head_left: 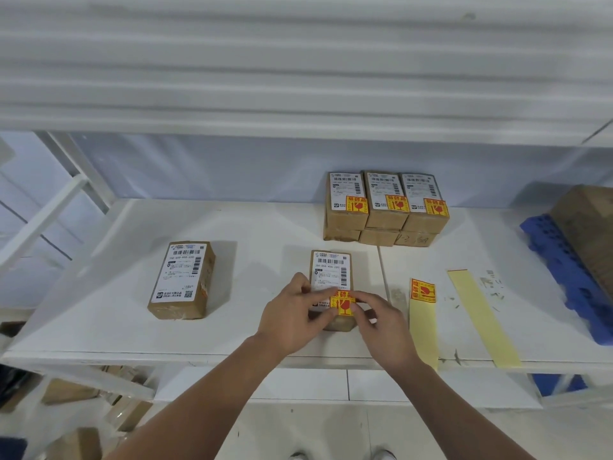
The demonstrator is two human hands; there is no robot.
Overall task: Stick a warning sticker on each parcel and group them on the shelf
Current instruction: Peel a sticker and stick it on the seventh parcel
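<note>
Both hands meet over the middle parcel [331, 270], which lies flat near the front edge of the shelf [265, 234] so its labelled top faces up; the left hand [292, 313] and right hand [381, 323] each pinch one side of the warning sticker [343, 305] between thumb and forefinger, the fingers closed on its edges to keep it flat and square over the label's lower corner (the same corner as on the finished ones). The stickered group [386, 207] stands packed together at the back, out of the working space; an unstickered parcel [184, 280] waits well apart to the left; the last sticker [423, 290] sits on its backing strip [423, 330] just beside the right hand, within easy reach.
</note>
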